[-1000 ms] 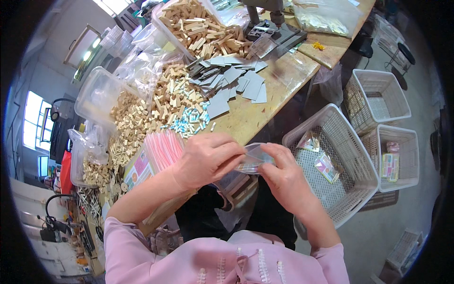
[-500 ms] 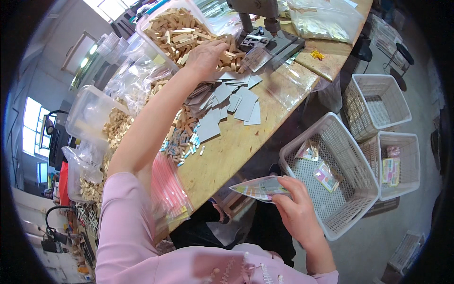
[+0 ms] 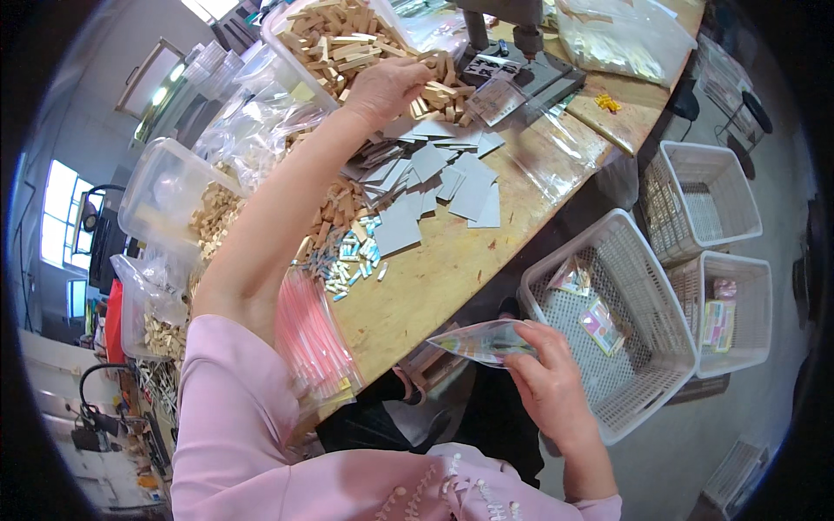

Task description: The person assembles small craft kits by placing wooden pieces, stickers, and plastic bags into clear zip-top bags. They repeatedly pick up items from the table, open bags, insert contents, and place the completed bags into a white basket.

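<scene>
My left hand [image 3: 388, 92] reaches far over the table to a heap of small wooden blocks [image 3: 340, 50] that spills from a clear plastic bin. Its fingers are bent together at the blocks by the bin's right side; what they pinch is hidden. Nearer to me, my right hand [image 3: 552, 382] grips a clear plastic bag [image 3: 483, 342] with coloured print between thumb and fingers. The bag is held up beside the table's edge, its pointed end toward the left. Grey square cards [image 3: 473, 184] lie loosely piled below my left hand.
Pink striped strips [image 3: 314, 334], small blue-and-white pieces [image 3: 358, 253] and yellow bits [image 3: 607, 103] lie on the table [image 3: 434, 269]. A metal press [image 3: 526, 43] stands at the back. White crates [image 3: 622, 326], one holding filled bags [image 3: 601, 327], sit on the floor at right.
My left hand has moved slightly along the wooden blocks, its fingers drawn closer together. My right hand still holds the bag at nearly the same place. The view has shifted a little.
</scene>
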The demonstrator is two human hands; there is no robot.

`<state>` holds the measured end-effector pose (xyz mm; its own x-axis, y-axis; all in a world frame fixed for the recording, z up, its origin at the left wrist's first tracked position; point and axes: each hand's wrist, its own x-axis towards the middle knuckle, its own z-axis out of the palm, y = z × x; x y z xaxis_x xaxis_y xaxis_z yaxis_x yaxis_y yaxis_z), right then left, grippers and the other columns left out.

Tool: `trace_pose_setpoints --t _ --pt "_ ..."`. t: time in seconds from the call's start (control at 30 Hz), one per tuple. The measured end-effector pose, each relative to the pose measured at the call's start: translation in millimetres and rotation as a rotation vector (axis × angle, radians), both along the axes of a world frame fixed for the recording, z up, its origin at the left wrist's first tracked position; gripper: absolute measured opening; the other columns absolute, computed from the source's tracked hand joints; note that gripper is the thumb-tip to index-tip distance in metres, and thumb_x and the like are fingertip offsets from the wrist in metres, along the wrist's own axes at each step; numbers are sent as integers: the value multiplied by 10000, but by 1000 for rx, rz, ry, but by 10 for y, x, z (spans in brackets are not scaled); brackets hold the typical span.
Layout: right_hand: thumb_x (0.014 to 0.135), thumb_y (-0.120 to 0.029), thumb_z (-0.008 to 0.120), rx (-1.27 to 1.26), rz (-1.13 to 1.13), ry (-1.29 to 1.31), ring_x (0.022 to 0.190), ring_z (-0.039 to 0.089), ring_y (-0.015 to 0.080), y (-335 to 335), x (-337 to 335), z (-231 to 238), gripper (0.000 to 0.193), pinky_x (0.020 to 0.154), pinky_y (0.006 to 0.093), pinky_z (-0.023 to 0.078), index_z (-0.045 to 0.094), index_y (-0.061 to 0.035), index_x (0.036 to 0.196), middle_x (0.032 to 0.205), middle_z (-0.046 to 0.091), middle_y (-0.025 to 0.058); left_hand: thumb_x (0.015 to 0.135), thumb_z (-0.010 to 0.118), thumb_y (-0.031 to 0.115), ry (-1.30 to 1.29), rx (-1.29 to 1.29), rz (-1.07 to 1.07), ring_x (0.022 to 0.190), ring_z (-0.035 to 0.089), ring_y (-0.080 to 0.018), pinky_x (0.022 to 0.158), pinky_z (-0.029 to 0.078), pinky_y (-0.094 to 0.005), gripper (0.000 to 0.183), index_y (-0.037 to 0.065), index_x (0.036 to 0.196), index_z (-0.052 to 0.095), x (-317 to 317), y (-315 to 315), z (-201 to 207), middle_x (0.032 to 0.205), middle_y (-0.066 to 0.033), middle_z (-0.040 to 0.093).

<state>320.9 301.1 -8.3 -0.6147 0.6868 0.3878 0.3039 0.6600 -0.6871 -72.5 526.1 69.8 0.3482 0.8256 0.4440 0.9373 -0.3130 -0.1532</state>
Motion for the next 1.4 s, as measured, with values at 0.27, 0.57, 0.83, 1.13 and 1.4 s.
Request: trace_pose_setpoints --t 0.27,0.57,0.83,1.13,1.4 --pt "755 19 736 -15 -13 -27 1133 603 392 -103 6 24 164 926 441 532 657 -5 897 1190 621 202 853 687 145 120 -62 12 918 662 -302 757 551 -414 123 105 952 626 115 154 -111 944 -75 643" --pt "744 25 742 -40 16 9 1157 594 398 -195 4 182 182 923 449 532 652 -3 899 1215 608 211 911 696 157 -891 -281 -140 766 666 -78 673 512 -247 162 27 1008 701 597 -1232 509 855 -31 726" --pt "774 8 708 36 200 27 1175 577 410 -431 -289 449 149 954 454 510 644 14 909 1240 595 221 839 772 105 -720 -447 -491 794 652 -217 705 508 -326 148 77 971 711 1335 -3001 392 872 -52 689" --pt "760 15 701 70 227 -6 1192 567 407 -770 -415 490 138 967 454 504 644 29 886 1238 591 227 894 722 178 -644 -467 -426 831 654 -270 720 534 -380 168 63 1014 700 1207 -3364 175 906 -86 686" --pt "725 30 694 37 273 -58 1193 565 415 -844 -473 351 141 981 453 502 642 23 856 1246 587 240 872 672 43 -577 -168 51 858 702 -249 766 566 -371 159 33 1030 686 189 -2869 168 963 -131 694"
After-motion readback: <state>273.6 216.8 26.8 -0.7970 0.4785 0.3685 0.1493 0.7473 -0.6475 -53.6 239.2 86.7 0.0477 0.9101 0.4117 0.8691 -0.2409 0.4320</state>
